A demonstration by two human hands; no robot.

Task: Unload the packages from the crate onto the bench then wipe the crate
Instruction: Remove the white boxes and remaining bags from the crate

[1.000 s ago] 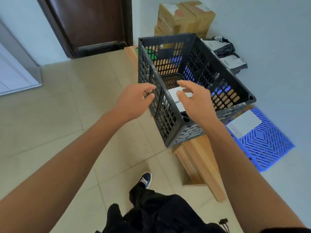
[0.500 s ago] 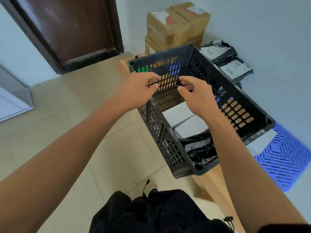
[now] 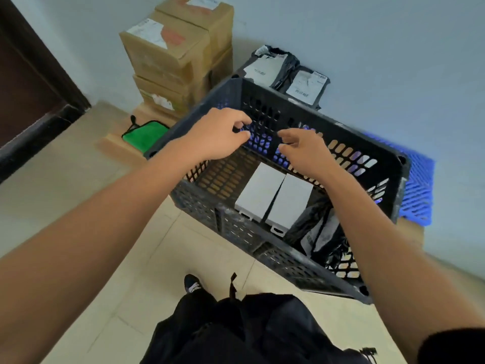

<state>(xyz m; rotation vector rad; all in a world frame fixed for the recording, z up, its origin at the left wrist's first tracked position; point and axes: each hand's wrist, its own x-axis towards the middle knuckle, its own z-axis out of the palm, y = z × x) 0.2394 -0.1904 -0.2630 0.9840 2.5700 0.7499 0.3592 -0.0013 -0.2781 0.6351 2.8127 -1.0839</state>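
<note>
A black lattice crate point(image 3: 262, 244) stands on a wooden bench point(image 3: 116, 145). Inside it two white boxes point(image 3: 258, 195) lie side by side, with black mailer bags point(image 3: 313, 228) bunched at the right end. My left hand point(image 3: 219, 136) and my right hand point(image 3: 305, 152) hover close together above the crate's opening, near its far wall. The fingers of both are loosely curled and nothing is held in either. The crate floor under my right forearm is hidden.
A green cloth point(image 3: 144, 135) lies on the bench left of the crate. Stacked cardboard boxes point(image 3: 178, 56) and black mailers with white labels point(image 3: 284, 72) sit behind it by the wall. A blue plastic mat point(image 3: 417, 195) lies to the right. A dark door point(image 3: 31, 74) is at left.
Both hands went from the crate's near corner to above its opening, toward the far wall. My view has come closer, showing the boxes and bags inside.
</note>
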